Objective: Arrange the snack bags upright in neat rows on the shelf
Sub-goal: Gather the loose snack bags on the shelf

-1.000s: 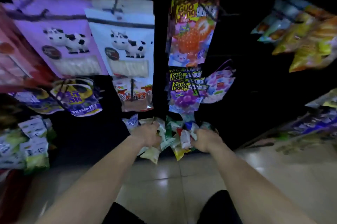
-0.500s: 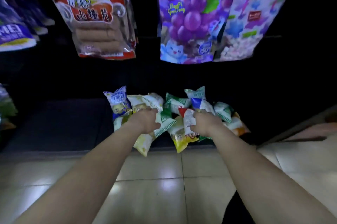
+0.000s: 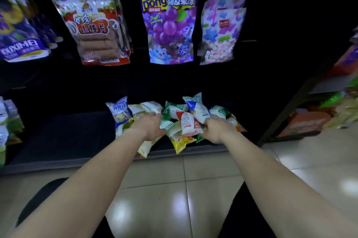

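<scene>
A jumbled heap of small snack bags lies on the dark bottom shelf (image 3: 58, 141). A blue-topped bag (image 3: 120, 111) stands at the heap's left, and a red-topped bag (image 3: 188, 123) leans in the middle with a blue-cornered bag (image 3: 199, 111) behind it. My left hand (image 3: 150, 126) grips green-and-white bags (image 3: 164, 123), with yellow bags (image 3: 145, 148) hanging under it over the shelf edge. My right hand (image 3: 216, 129) grips the lower right of the red-topped bag. Another yellow bag (image 3: 180, 140) lies between my hands. Fingers are hidden among the bags.
Large bags hang on pegs above: a hawthorn-slice pack (image 3: 93, 24), a purple grape jelly pouch (image 3: 169, 24), a pink-handled marshmallow bag (image 3: 220, 30), a purple bag (image 3: 17, 30) at left. More packets (image 3: 7, 121) sit at the shelf's left end. Another rack (image 3: 329, 106) stands right. Tiled floor (image 3: 184, 189) below.
The view has dropped and closed in on the bottom shelf. Both hands stay gripping the bags in the heap, which now rests low on the shelf edge.
</scene>
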Action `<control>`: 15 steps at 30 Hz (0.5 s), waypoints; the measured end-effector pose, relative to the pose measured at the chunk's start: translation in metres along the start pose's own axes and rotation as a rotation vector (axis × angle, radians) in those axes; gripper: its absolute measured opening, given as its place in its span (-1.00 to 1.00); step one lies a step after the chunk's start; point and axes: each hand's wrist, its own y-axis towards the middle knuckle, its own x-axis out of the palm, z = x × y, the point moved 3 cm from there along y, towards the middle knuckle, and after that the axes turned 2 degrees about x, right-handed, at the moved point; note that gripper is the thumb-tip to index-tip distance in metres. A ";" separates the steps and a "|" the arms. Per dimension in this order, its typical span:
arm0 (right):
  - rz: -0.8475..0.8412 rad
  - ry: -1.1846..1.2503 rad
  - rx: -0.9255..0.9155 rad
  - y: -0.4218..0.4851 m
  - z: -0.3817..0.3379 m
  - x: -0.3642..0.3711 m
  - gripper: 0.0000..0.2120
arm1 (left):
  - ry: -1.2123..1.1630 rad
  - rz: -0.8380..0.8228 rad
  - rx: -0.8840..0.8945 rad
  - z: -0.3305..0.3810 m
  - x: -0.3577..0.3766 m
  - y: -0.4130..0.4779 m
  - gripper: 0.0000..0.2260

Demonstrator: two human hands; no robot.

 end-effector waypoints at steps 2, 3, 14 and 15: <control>0.027 -0.023 0.009 0.001 0.013 -0.006 -0.42 | 0.011 0.031 0.018 0.012 -0.003 0.002 -0.39; 0.029 -0.016 0.012 0.004 0.019 -0.007 -0.39 | 0.023 0.036 0.026 0.016 -0.002 0.007 -0.39; -0.031 0.058 0.100 0.147 0.101 0.062 -0.32 | 0.030 0.036 0.189 0.048 0.063 0.191 -0.34; -0.024 0.056 0.079 0.167 0.103 0.070 -0.30 | 0.020 0.051 0.196 0.049 0.071 0.213 -0.34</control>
